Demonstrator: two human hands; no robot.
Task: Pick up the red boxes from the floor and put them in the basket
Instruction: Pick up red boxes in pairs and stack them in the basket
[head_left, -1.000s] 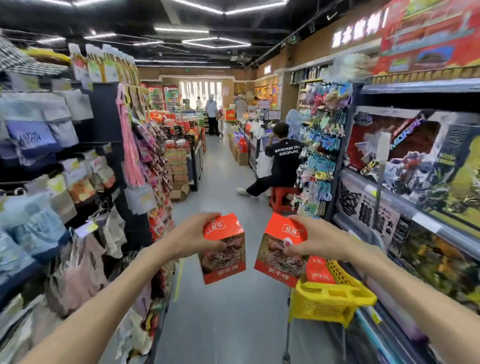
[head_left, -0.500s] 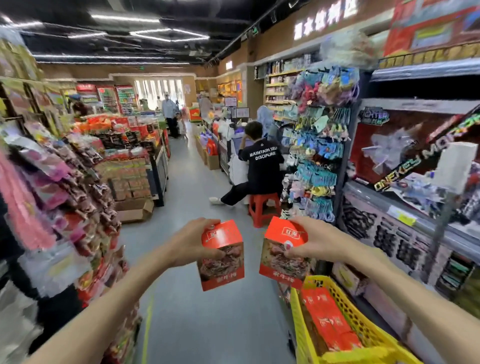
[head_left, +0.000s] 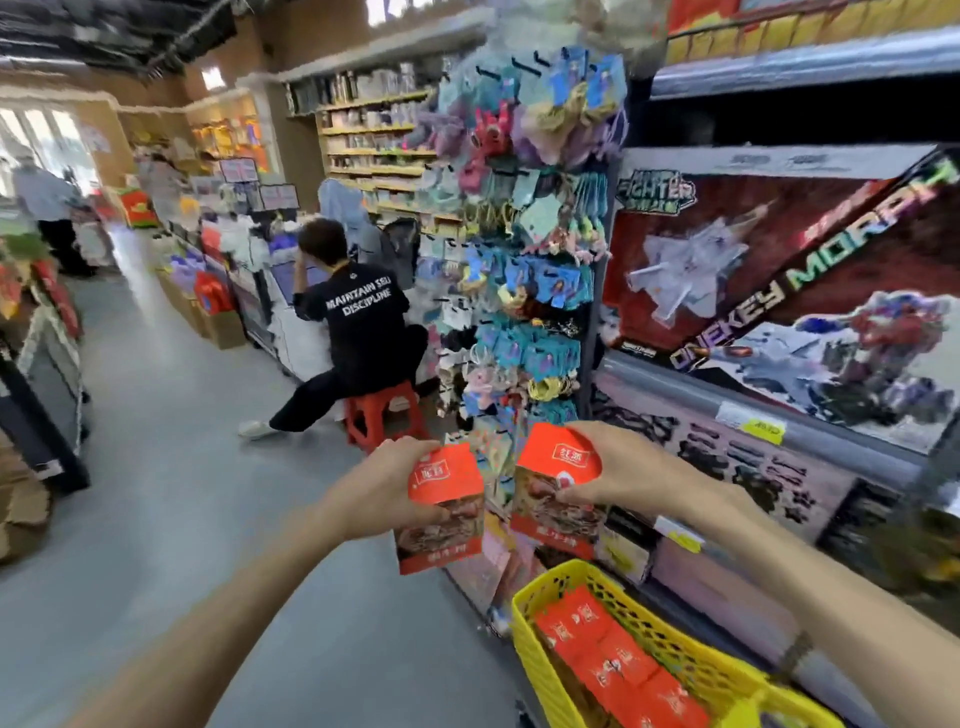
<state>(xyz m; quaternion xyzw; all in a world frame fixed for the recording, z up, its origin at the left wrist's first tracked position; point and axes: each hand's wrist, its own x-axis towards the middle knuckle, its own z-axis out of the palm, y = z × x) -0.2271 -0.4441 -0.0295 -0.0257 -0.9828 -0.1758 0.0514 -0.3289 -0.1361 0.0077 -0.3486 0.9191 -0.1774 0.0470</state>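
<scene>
Each of my hands holds one red box with a food picture on its front. My left hand (head_left: 387, 486) grips the left red box (head_left: 441, 519) from its left side. My right hand (head_left: 621, 473) grips the right red box (head_left: 558, 483) from its right side. Both boxes hang side by side at chest height, a little above and to the left of the yellow basket (head_left: 540, 639). The basket stands at the lower right and holds several red boxes (head_left: 613, 660) lying in a row.
Shelves with large toy boxes (head_left: 779, 291) run along the right. A rack of hanging trinkets (head_left: 519, 291) stands ahead. A person in black (head_left: 358, 332) sits on a red stool (head_left: 382, 421) in the aisle. Grey floor (head_left: 171, 467) opens to the left, with displays (head_left: 41, 353) beyond.
My view has swung right and down, so the basket now sits nearer under my hands. Both boxes stay gripped and have drifted toward the basket.
</scene>
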